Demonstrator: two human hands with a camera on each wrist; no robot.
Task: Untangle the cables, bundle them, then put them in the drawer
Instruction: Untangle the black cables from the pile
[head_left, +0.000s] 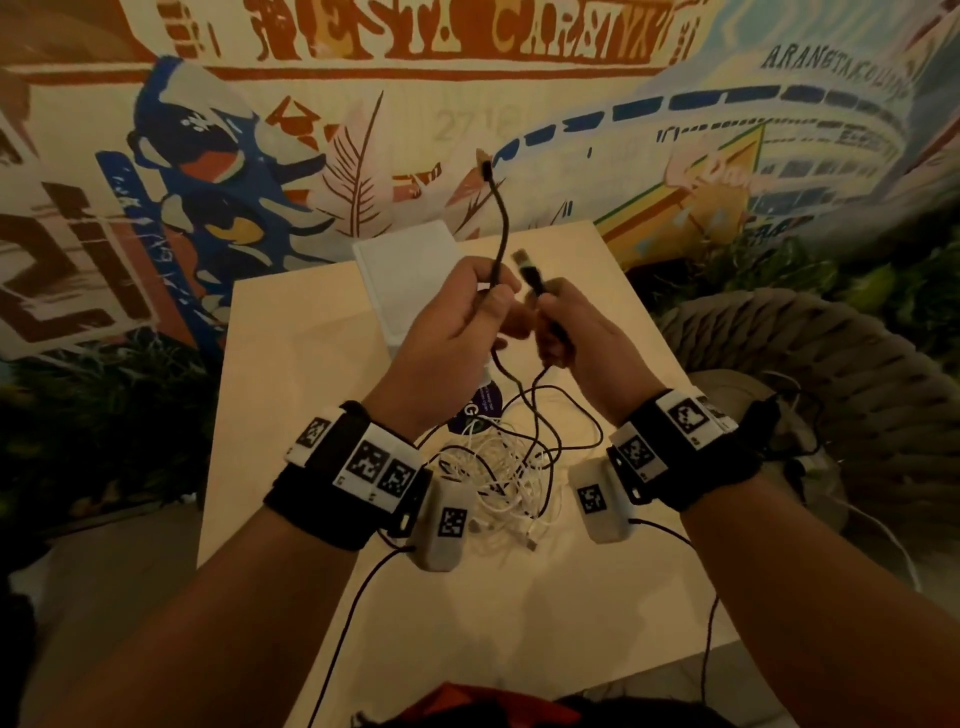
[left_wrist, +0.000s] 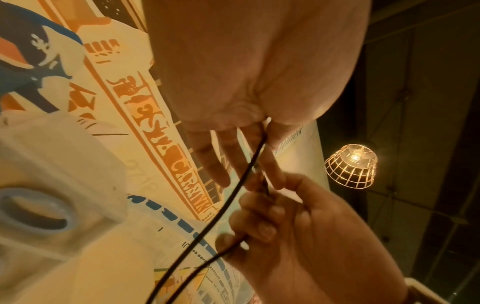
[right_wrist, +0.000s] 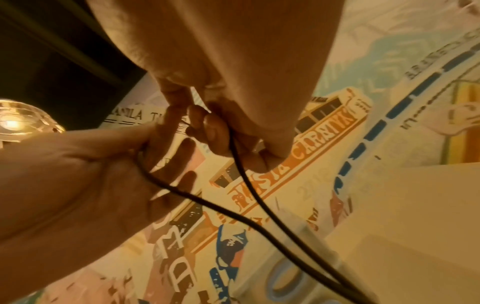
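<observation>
In the head view both hands are raised above the pale table (head_left: 291, 364). My left hand (head_left: 457, 332) pinches a black cable (head_left: 501, 223) whose small plug end stands up above it. My right hand (head_left: 582, 338) grips the same cable's other end just below its USB plug (head_left: 522, 258). The cable's slack hangs down into a tangle of white cables (head_left: 498, 483) lying on the table between my wrists. From the left wrist the black cable (left_wrist: 233, 197) runs between thumb and fingers. From the right wrist, curled fingers (right_wrist: 215, 131) wrap the cable (right_wrist: 259, 197).
A white box (head_left: 405, 275) with a round pull (left_wrist: 33, 214) stands at the back of the table, and a purple tag (head_left: 480, 410) lies near the tangle. A woven seat (head_left: 805, 353) is at the right. A painted wall rises behind; a caged lamp (left_wrist: 350, 166) hangs overhead.
</observation>
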